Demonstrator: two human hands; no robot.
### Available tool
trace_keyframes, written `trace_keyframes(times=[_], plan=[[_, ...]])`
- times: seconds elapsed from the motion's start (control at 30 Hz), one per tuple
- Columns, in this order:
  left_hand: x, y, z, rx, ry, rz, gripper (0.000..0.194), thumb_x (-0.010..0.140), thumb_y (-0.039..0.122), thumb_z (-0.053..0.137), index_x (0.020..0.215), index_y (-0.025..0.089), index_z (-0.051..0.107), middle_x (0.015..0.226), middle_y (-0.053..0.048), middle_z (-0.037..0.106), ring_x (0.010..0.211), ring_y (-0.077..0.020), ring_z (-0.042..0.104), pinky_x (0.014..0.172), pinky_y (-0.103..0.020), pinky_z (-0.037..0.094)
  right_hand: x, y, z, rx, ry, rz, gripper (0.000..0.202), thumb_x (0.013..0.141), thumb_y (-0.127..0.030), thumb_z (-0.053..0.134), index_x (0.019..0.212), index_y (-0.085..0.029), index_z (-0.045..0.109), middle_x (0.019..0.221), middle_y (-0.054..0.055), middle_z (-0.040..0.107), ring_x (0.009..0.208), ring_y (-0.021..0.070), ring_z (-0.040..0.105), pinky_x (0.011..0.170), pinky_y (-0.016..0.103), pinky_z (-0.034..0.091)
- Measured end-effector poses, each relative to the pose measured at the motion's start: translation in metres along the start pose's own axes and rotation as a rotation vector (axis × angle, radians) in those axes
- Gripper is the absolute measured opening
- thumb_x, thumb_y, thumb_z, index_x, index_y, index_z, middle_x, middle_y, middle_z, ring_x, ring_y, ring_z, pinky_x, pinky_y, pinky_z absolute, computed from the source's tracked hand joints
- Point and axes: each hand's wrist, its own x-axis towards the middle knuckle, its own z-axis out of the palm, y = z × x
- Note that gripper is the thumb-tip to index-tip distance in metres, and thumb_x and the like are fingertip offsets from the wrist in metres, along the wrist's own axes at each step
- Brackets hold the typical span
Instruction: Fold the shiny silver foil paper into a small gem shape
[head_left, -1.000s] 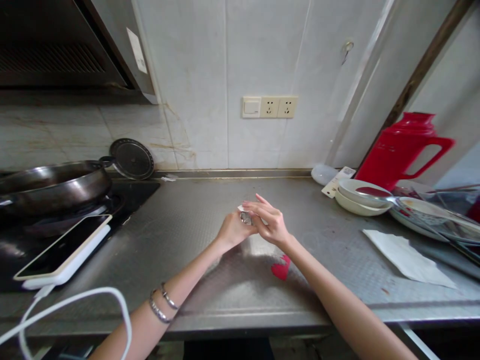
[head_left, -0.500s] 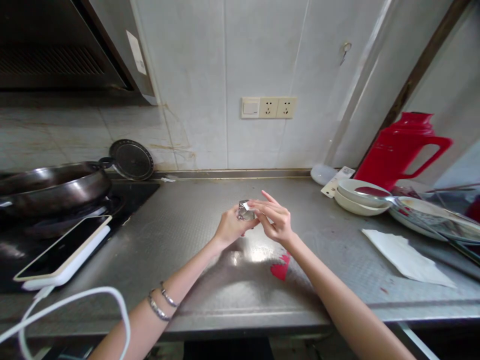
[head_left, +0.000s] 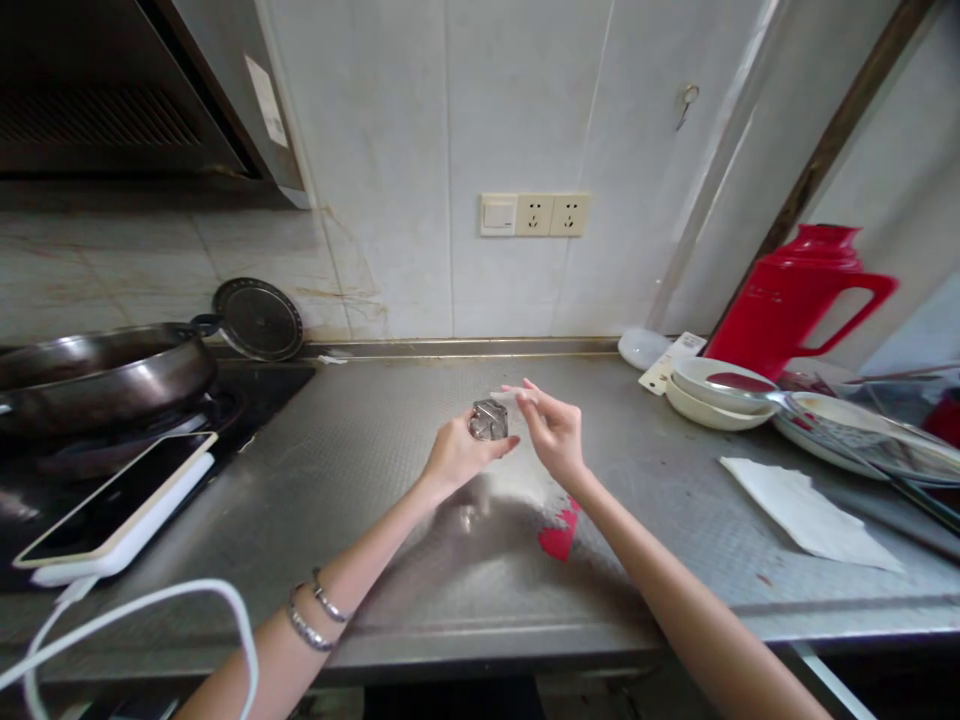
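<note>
My left hand is closed around a small, shiny, faceted container, its silvery grey end facing me; I cannot tell whether it is glass or metal. Just right of it, my right hand pinches a piece of white tissue between its fingers, a little apart from the container. Both hands are above the steel counter. Below my right wrist, a red torn-edged patch lies on the counter.
Left are a pan on the stove, a round dark lid and a phone with a white cable. At right stand a red thermos, stacked bowls, a plate with utensils, and folded tissue.
My right hand with the tissue has lifted off the container's end and shifted slightly right, uncovering it. My left hand keeps hold of the container. The view has shifted slightly.
</note>
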Motion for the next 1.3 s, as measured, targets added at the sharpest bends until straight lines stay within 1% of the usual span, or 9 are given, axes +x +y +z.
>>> trace_keyframes(times=[0.1, 0.27, 0.4, 0.57, 0.7, 0.83, 1.0, 1.13, 1.3], plan=[[0.000, 0.001, 0.000, 0.081, -0.003, 0.026, 0.036, 0.067, 0.042, 0.070, 0.093, 0.017, 0.065, 0.067, 0.000, 0.067, 0.061, -0.0146, 0.062, 0.049, -0.019, 0.041, -0.004, 0.000, 0.001, -0.050, -0.172, -0.296, 0.024, 0.090, -0.017, 0.049, 0.102, -0.023, 0.069, 0.105, 0.005, 0.072, 0.103, 0.0212, 0.067, 0.103, 0.048, 0.046], [0.000, 0.001, -0.003, 0.151, -0.012, 0.051, 0.031, 0.066, 0.033, 0.067, 0.093, 0.018, 0.065, 0.067, 0.000, 0.067, 0.063, -0.0159, 0.063, 0.052, -0.020, 0.041, -0.006, -0.004, -0.001, -0.094, -0.249, -0.569, 0.030, 0.085, -0.007, 0.050, 0.108, -0.020, 0.064, 0.104, 0.009, 0.072, 0.106, 0.0214, 0.065, 0.102, 0.048, 0.047], [0.001, 0.001, -0.004, 0.160, 0.004, 0.038, 0.029, 0.065, 0.030, 0.066, 0.091, 0.017, 0.064, 0.065, -0.001, 0.066, 0.063, -0.0166, 0.063, 0.052, -0.020, 0.041, -0.004, -0.007, -0.004, -0.065, -0.306, -0.613, 0.030, 0.086, -0.007, 0.048, 0.108, -0.021, 0.063, 0.103, 0.008, 0.073, 0.105, 0.0208, 0.066, 0.102, 0.047, 0.047], [0.001, 0.000, -0.003, 0.161, 0.001, 0.035, 0.029, 0.067, 0.039, 0.066, 0.087, 0.018, 0.064, 0.065, 0.000, 0.066, 0.063, -0.0165, 0.064, 0.052, -0.020, 0.042, -0.001, -0.004, -0.006, -0.123, -0.241, -0.601, 0.030, 0.086, -0.008, 0.047, 0.108, -0.021, 0.063, 0.097, 0.009, 0.074, 0.102, 0.0217, 0.067, 0.101, 0.049, 0.048], [0.001, 0.000, -0.004, 0.158, 0.012, 0.056, 0.027, 0.065, 0.029, 0.067, 0.089, 0.017, 0.065, 0.067, -0.001, 0.068, 0.067, -0.0179, 0.065, 0.054, -0.021, 0.044, -0.005, -0.008, -0.004, -0.088, -0.312, -0.613, 0.030, 0.087, -0.009, 0.045, 0.108, -0.021, 0.063, 0.100, 0.008, 0.073, 0.102, 0.0204, 0.067, 0.102, 0.047, 0.048], [0.000, 0.001, -0.004, 0.114, -0.001, 0.051, 0.031, 0.067, 0.036, 0.069, 0.092, 0.018, 0.066, 0.068, -0.001, 0.068, 0.065, -0.0171, 0.064, 0.053, -0.021, 0.044, -0.005, -0.012, -0.004, -0.026, -0.211, -0.525, 0.026, 0.088, -0.010, 0.048, 0.101, -0.022, 0.067, 0.094, 0.005, 0.074, 0.095, 0.0196, 0.070, 0.101, 0.046, 0.049], [-0.003, 0.005, -0.001, -0.017, 0.017, 0.028, 0.049, 0.065, 0.052, 0.072, 0.096, 0.015, 0.064, 0.071, -0.002, 0.067, 0.059, -0.0133, 0.060, 0.051, -0.020, 0.043, 0.001, -0.006, -0.009, -0.024, 0.159, -0.070, 0.020, 0.090, -0.023, 0.052, 0.092, -0.025, 0.072, 0.091, 0.002, 0.075, 0.093, 0.0230, 0.070, 0.096, 0.047, 0.052], [-0.006, 0.011, -0.001, -0.037, 0.002, 0.024, 0.050, 0.062, 0.053, 0.073, 0.094, 0.015, 0.064, 0.070, -0.001, 0.066, 0.058, -0.0121, 0.058, 0.051, -0.020, 0.042, 0.001, -0.004, -0.007, -0.036, 0.172, 0.056, 0.020, 0.089, -0.031, 0.055, 0.092, -0.024, 0.074, 0.091, 0.004, 0.075, 0.092, 0.0249, 0.070, 0.084, 0.039, 0.057], [-0.006, 0.012, 0.000, -0.022, 0.019, 0.031, 0.052, 0.062, 0.052, 0.074, 0.098, 0.016, 0.064, 0.071, -0.001, 0.066, 0.059, -0.0131, 0.058, 0.053, -0.022, 0.042, 0.000, -0.012, -0.007, 0.002, 0.100, 0.012, 0.020, 0.090, -0.030, 0.054, 0.089, -0.023, 0.073, 0.091, 0.004, 0.075, 0.086, 0.0225, 0.071, 0.080, 0.035, 0.058]])
